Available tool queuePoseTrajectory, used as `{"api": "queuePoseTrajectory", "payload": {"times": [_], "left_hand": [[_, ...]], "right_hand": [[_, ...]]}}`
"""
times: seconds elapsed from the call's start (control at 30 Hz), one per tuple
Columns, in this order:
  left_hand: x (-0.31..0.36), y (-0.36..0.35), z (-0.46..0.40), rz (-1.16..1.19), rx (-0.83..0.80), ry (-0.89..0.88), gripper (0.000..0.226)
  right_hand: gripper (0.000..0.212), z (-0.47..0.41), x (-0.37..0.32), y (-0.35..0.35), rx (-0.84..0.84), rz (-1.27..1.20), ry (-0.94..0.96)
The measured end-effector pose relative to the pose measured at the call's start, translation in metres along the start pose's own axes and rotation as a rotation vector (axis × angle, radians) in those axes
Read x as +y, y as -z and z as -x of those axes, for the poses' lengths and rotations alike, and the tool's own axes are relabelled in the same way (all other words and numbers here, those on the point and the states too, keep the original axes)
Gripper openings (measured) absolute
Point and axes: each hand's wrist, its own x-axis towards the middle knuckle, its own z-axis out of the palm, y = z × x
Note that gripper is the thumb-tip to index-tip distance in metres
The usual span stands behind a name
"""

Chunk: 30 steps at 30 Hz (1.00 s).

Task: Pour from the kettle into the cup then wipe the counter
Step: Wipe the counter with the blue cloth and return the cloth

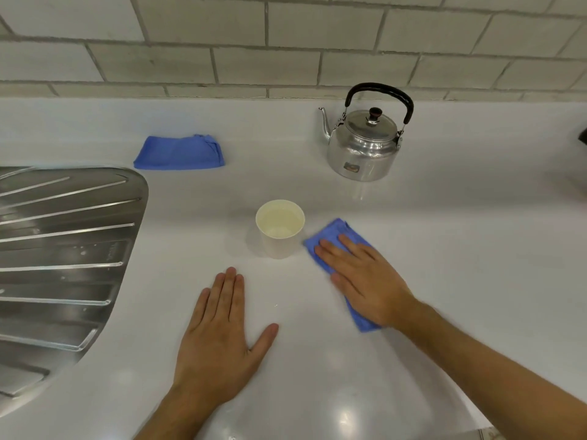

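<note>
A silver kettle [365, 144] with a black handle stands upright at the back right of the white counter [413, 236], lid on. A white paper cup [280, 228] holding clear liquid stands in the middle. Just right of the cup lies a blue cloth [336, 233], and my right hand [365, 279] presses flat on it, fingers spread toward the cup. My left hand [222, 331] rests flat on the bare counter in front of the cup, fingers together, holding nothing. A small droplet [275, 304] shows between my hands.
A second blue cloth [179, 152], folded, lies at the back left. A steel sink drainboard [60, 249] with ridges fills the left side. A tiled wall [286, 42] runs behind the counter. A dark object [583, 166] sits at the right edge.
</note>
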Motion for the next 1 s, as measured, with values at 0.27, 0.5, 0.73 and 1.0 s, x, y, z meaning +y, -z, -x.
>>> {"api": "queuePoseTrajectory", "payload": {"times": [0.27, 0.5, 0.73, 1.0], "left_hand": [[0.000, 0.001, 0.001, -0.045, 0.009, -0.022, 0.092], [0.003, 0.003, 0.001, -0.048, 0.007, -0.018, 0.092], [0.002, 0.002, -0.001, -0.056, -0.011, -0.021, 0.094], [0.000, 0.001, 0.002, -0.059, -0.006, -0.025, 0.093]], "right_hand": [[0.047, -0.002, 0.073, 0.013, 0.120, 0.098, -0.260], [0.056, -0.091, 0.073, 0.016, 0.146, 0.066, -0.600], [0.052, -0.001, -0.002, -0.002, 0.043, 0.105, -0.056], [0.052, 0.092, 0.031, -0.003, 0.056, 0.045, -0.074]]}}
